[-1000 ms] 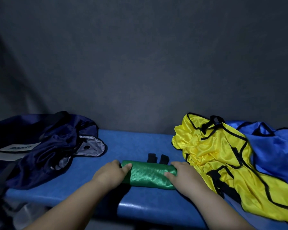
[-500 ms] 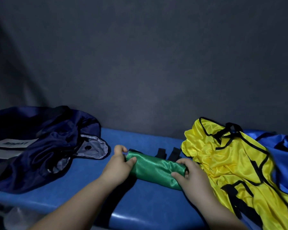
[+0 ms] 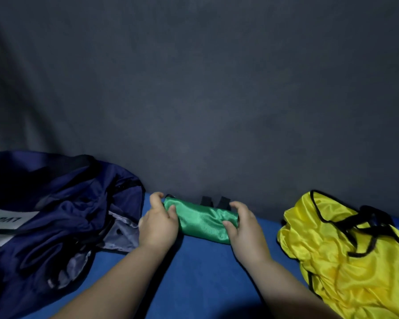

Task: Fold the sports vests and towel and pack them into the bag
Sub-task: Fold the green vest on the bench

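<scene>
A green sports vest (image 3: pixel 202 218), rolled into a tight bundle with two black straps poking out behind, is held just above the blue surface (image 3: pixel 200 272). My left hand (image 3: pixel 158 223) grips its left end, thumb on top. My right hand (image 3: pixel 242 223) grips its right end, fingers curled over the far side. The dark navy bag (image 3: pixel 55 217) lies slumped at the left, its grey-lined mouth facing the bundle. A crumpled yellow vest (image 3: pixel 346 254) with black trim lies at the right.
A dark grey cloth backdrop (image 3: pixel 205 100) rises right behind the blue surface. The bag carries a white label (image 3: pixel 7 221) on its left side. The yellow vest runs off the right edge of the view.
Both hands have carried the green roll away from me and to the left, toward the bag's mouth. The view has shifted left, and the blue vest has dropped out of sight.
</scene>
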Available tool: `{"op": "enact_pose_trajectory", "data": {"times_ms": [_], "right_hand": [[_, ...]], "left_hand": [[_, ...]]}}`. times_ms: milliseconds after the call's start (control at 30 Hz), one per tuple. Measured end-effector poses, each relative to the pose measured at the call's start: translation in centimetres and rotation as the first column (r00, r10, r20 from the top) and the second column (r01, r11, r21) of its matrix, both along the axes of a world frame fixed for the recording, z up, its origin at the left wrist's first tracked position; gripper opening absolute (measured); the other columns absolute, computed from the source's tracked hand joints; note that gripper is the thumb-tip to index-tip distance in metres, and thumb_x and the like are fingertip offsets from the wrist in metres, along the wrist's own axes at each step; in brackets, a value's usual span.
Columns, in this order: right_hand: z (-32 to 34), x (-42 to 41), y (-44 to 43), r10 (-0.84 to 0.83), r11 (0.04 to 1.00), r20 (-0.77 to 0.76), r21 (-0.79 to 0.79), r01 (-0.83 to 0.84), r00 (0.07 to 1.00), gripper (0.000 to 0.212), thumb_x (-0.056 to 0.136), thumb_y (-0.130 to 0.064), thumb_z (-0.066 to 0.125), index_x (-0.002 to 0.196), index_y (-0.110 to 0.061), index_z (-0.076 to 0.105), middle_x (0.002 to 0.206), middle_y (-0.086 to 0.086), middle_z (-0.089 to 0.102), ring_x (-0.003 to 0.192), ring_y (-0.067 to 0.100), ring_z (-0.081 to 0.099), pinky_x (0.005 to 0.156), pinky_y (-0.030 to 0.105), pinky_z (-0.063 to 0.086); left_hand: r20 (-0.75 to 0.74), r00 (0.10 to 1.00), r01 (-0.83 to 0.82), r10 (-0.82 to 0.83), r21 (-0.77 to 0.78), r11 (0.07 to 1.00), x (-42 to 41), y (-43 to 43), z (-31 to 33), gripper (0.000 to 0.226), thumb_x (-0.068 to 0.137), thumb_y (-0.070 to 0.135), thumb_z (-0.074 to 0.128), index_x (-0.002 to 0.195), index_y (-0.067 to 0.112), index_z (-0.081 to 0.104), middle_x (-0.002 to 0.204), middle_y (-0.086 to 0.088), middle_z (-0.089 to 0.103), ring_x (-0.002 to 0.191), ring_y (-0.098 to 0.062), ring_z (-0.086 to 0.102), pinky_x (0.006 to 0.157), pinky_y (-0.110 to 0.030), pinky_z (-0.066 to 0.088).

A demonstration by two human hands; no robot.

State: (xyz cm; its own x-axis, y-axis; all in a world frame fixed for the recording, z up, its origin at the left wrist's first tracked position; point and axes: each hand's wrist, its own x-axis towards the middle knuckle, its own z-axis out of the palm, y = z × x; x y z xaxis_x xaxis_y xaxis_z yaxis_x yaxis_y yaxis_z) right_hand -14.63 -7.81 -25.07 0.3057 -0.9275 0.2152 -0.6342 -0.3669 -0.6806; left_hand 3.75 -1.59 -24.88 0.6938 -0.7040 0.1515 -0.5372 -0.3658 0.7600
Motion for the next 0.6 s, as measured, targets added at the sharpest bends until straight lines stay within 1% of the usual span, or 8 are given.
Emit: {"op": "enact_pose_trajectory", "data": {"times_ms": [100, 233, 333, 400, 467, 533, 567, 600], "right_hand": [[-0.5, 1.8, -1.1, -0.016, 1.000, -0.007, -0.009, 0.016, 1.000, 0.038, 0.098, -0.021, 0.054, 0.135, -0.024, 0.046, 0.130, 0.002, 0.049, 0.110, 0.019, 0.052, 0.079, 0.025, 0.039], [-1.0, 2.9, -2.2, -0.046, 0.999, -0.066, -0.024, 0.045, 0.997, 0.038, 0.099, -0.022, 0.049, 0.137, -0.027, 0.045, 0.126, 0.003, 0.049, 0.108, 0.023, 0.054, 0.089, 0.034, 0.046], [-1.2, 3.5, -2.5, -0.087, 0.994, -0.172, -0.083, 0.073, 0.981, 0.041, 0.098, -0.023, 0.048, 0.138, -0.031, 0.044, 0.124, 0.000, 0.045, 0.116, 0.021, 0.047, 0.095, 0.034, 0.042], [-1.3, 3.7, -2.4, -0.126, 0.985, -0.235, -0.144, 0.093, 0.964, 0.045, 0.097, -0.022, 0.049, 0.140, -0.035, 0.044, 0.134, -0.002, 0.040, 0.127, 0.019, 0.039, 0.102, 0.034, 0.036], [-1.2, 3.8, -2.4, -0.091, 0.971, -0.270, -0.238, 0.025, 0.958, 0.054, 0.091, -0.009, 0.052, 0.138, -0.036, 0.049, 0.146, -0.003, 0.039, 0.135, 0.019, 0.034, 0.108, 0.036, 0.031], [-1.2, 4.1, -2.8, 0.015, 0.953, -0.350, -0.278, -0.119, 0.937, 0.068, 0.081, 0.004, 0.052, 0.137, -0.034, 0.053, 0.150, -0.006, 0.040, 0.140, 0.019, 0.034, 0.112, 0.034, 0.026], [-1.0, 4.2, -3.0, 0.081, 0.944, -0.392, -0.264, -0.196, 0.916, 0.070, 0.080, 0.005, 0.048, 0.139, -0.033, 0.051, 0.152, -0.008, 0.039, 0.142, 0.017, 0.032, 0.113, 0.029, 0.020], [-0.6, 4.4, -3.0, 0.138, 0.938, -0.424, -0.235, -0.256, 0.895, 0.068, 0.083, 0.001, 0.042, 0.142, -0.032, 0.048, 0.154, -0.010, 0.036, 0.144, 0.014, 0.029, 0.113, 0.023, 0.012]], "left_hand": [[0.053, 0.998, -0.019, 0.018, 0.010, 1.000, 1.1, -0.6, -0.4, 0.037, 0.097, 0.028, 0.050, 0.129, 0.015, 0.038, 0.116, -0.018, 0.065, 0.107, -0.041, 0.058, 0.088, -0.042, 0.039], [0.109, 0.994, -0.007, 0.004, 0.027, 1.000, 1.8, -1.6, -1.1, 0.037, 0.097, 0.030, 0.049, 0.131, 0.018, 0.040, 0.128, -0.008, 0.057, 0.113, -0.035, 0.055, 0.093, -0.041, 0.037], [0.136, 0.991, -0.014, 0.009, 0.037, 0.999, 2.4, -2.1, -1.2, 0.035, 0.095, 0.032, 0.053, 0.127, 0.020, 0.044, 0.126, -0.006, 0.050, 0.114, -0.031, 0.051, 0.093, -0.042, 0.038], [0.157, 0.987, -0.026, 0.025, 0.000, 1.000, 2.8, -2.2, -1.2, 0.030, 0.091, 0.029, 0.060, 0.119, 0.020, 0.051, 0.119, -0.005, 0.049, 0.111, -0.030, 0.048, 0.092, -0.042, 0.038], [0.221, 0.975, 0.036, -0.007, -0.129, 0.991, 2.9, -2.1, -1.3, 0.019, 0.083, 0.014, 0.066, 0.100, 0.022, 0.061, 0.106, -0.001, 0.054, 0.101, -0.027, 0.049, 0.086, -0.040, 0.039], [0.289, 0.948, 0.199, -0.130, -0.224, 0.954, 3.0, -1.9, -1.8, 0.027, 0.069, 0.003, 0.061, 0.084, 0.025, 0.064, 0.090, 0.004, 0.060, 0.088, -0.023, 0.053, 0.077, -0.033, 0.041], [0.327, 0.925, 0.277, -0.196, -0.224, 0.935, 2.9, -1.8, -2.1, 0.028, 0.065, 0.004, 0.059, 0.082, 0.025, 0.066, 0.087, 0.006, 0.062, 0.085, -0.022, 0.056, 0.075, -0.030, 0.042], [0.362, 0.901, 0.321, -0.237, -0.192, 0.927, 2.7, -1.5, -2.4, 0.025, 0.067, 0.010, 0.059, 0.084, 0.026, 0.068, 0.088, 0.006, 0.064, 0.084, -0.021, 0.059, 0.076, -0.028, 0.045]]}}
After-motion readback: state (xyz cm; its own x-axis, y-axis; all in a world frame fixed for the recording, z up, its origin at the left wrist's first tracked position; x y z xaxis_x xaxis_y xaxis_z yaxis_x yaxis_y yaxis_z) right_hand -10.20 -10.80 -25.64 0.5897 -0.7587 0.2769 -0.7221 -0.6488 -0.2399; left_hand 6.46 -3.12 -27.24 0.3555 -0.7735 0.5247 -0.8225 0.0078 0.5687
